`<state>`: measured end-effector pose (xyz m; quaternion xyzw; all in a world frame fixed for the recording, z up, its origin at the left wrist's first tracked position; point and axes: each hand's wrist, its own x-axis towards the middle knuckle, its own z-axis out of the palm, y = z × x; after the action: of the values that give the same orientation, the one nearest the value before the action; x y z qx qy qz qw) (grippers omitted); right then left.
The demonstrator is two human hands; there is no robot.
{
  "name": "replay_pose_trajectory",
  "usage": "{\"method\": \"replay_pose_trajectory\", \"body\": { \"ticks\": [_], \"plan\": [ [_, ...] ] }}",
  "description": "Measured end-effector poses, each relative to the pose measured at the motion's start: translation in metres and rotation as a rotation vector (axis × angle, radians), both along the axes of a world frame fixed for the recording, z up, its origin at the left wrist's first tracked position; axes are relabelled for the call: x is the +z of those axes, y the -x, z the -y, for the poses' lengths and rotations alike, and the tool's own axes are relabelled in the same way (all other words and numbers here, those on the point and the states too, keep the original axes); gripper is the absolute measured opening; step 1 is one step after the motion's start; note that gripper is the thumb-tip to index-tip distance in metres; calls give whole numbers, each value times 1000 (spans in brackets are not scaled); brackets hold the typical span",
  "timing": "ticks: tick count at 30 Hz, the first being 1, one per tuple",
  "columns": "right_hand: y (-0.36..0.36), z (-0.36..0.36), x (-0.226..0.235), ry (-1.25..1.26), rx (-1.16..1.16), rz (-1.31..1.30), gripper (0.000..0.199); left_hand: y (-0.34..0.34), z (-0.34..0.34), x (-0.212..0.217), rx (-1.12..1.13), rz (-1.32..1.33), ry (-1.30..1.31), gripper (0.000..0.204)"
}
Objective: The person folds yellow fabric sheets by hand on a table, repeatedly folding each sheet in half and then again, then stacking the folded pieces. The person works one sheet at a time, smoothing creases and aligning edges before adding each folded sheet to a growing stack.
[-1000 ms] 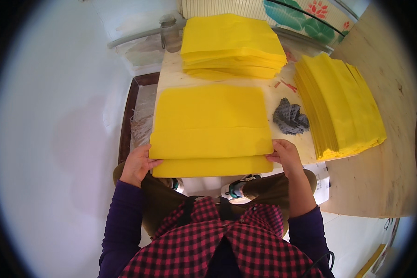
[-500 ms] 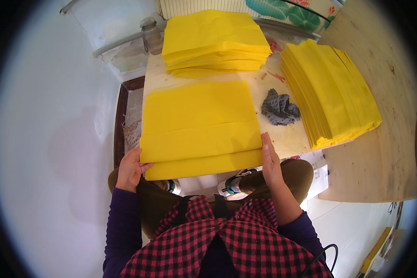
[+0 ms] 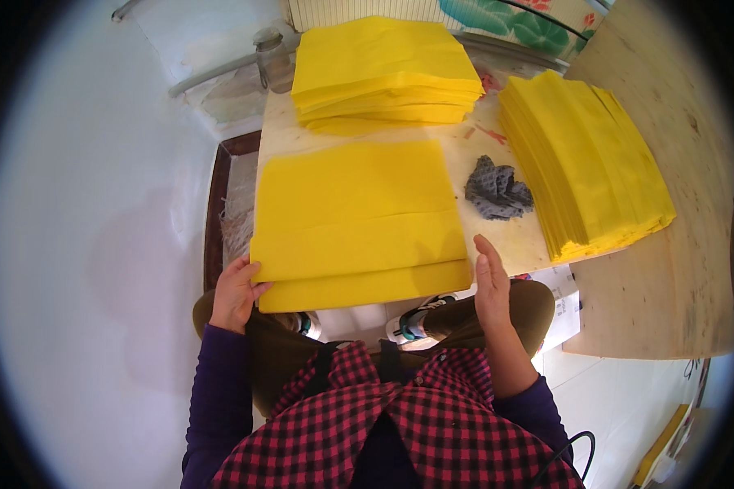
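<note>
A flat yellow fabric sheet (image 3: pixel 355 187) lies at the table's near edge, with a fold running across its near part and its front strip reaching over the edge. My left hand (image 3: pixel 236 292) pinches the sheet's left side close to the fold, thumb on top and some fingers hidden. Beside the right near corner, my right hand (image 3: pixel 492 287) is held upright on its edge, fingers stretched out and holding nothing. A small gap shows between it and the sheet.
A stack of yellow fabric (image 3: pixel 383 61) stands at the back of the wooden table (image 3: pixel 510 248). Another folded yellow stack (image 3: pixel 587 167) fills the right side, near a plywood panel (image 3: pixel 644 297). Between them lies a crumpled grey cloth (image 3: pixel 497 189). A clear bottle (image 3: pixel 273 61) stands back left.
My right hand has moved right, away from the sheet's right edge. My left hand keeps its pinch on the left side. The whole view has shifted slightly.
</note>
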<state>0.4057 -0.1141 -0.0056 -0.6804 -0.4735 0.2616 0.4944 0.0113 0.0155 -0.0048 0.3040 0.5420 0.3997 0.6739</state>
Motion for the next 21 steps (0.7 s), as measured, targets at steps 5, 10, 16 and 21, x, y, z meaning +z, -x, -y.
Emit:
{"method": "replay_pose_trajectory", "body": {
  "ticks": [5,10,16,21],
  "plan": [
    [10,14,12,188,156,-907,38,-1,-5,-1,-8,17,-36,23],
    [27,3,4,279,76,-1276,43,0,-11,-1,-2,63,-22,21],
    [12,-12,-1,137,-21,-1362,44,1,-11,-7,10,92,4,21],
    [-13,-22,0,154,-33,-1194,37,-2,-10,-7,-1,4,-6,23]
  ]
}}
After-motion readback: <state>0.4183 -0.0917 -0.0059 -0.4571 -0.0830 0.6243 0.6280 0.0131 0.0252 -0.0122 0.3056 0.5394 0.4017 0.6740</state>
